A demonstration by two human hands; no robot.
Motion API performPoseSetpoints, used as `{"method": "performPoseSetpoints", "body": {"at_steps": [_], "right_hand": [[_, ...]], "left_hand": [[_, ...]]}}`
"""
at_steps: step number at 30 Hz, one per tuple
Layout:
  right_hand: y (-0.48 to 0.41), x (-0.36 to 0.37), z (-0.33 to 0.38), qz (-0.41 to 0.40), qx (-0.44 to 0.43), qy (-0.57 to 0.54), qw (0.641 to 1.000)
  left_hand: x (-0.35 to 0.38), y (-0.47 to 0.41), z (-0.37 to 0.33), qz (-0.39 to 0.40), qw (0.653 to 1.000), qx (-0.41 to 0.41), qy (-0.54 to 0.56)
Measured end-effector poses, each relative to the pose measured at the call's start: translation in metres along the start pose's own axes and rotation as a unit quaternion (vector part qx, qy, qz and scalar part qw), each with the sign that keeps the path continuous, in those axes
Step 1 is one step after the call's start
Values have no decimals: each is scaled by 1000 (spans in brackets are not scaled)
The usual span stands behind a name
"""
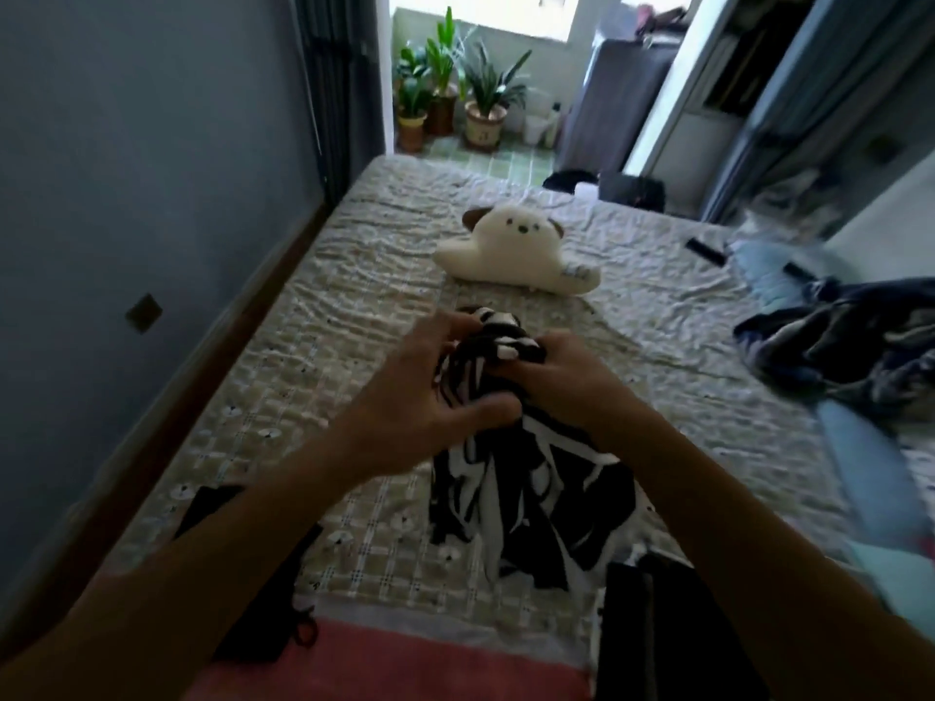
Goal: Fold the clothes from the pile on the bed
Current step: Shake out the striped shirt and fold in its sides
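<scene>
A left hand [425, 392] and a right hand [561, 376] clench the bunched top of a black-and-white striped garment [531, 488] over the middle of the bed [354, 275], its tail trailing on the quilt. Gripped in a wad, it risks folding crooked. A white plush toy [511, 255] lies just beyond, crowding the spreading space; a dark clothes pile [850, 341] waits at right.

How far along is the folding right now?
Done: possibly the dark pieces lying flat on the bed, though I cannot confirm folds. In hand: left hand and right hand grip the striped garment, bunched up. Left: the rumpled dark heap on the right.
</scene>
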State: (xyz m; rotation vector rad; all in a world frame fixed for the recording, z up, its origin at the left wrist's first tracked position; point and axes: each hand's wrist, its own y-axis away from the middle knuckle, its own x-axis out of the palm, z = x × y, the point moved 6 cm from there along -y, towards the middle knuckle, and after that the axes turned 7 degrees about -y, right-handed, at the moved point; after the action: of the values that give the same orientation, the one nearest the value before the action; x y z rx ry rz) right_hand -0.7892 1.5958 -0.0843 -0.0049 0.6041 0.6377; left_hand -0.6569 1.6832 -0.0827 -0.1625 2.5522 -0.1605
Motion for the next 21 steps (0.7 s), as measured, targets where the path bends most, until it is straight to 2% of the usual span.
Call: {"method": "performPoseSetpoints", "body": {"at_steps": [1,3,5,7,10,13,16,21], "right_hand": [[4,-14,19,-3,10,-6,1000],[14,-47,57,-15,13,2,1000],[25,-85,94,-34,-5,22,999],[40,-127,129,-77,-40,57,995],[60,-193,166,-167,-98,98,976],[73,-248,175,-218,-142,121,958],[84,-283,165,-258,-140,103,950],[93,-316,149,-348,-80,130,925]], "left_hand": [[1,4,-16,9,999,34,-28],[-11,0,-40,-40,994,87,-60],[-36,-12,-58,-93,991,79,-62],[-57,-26,-78,-91,993,61,-45],[-96,-45,-120,-127,985,89,-70],[-142,-62,-173,-154,976,131,-79],[-178,-70,-223,-174,954,197,-142],[-210,-74,-297,-190,910,284,-234]]}}
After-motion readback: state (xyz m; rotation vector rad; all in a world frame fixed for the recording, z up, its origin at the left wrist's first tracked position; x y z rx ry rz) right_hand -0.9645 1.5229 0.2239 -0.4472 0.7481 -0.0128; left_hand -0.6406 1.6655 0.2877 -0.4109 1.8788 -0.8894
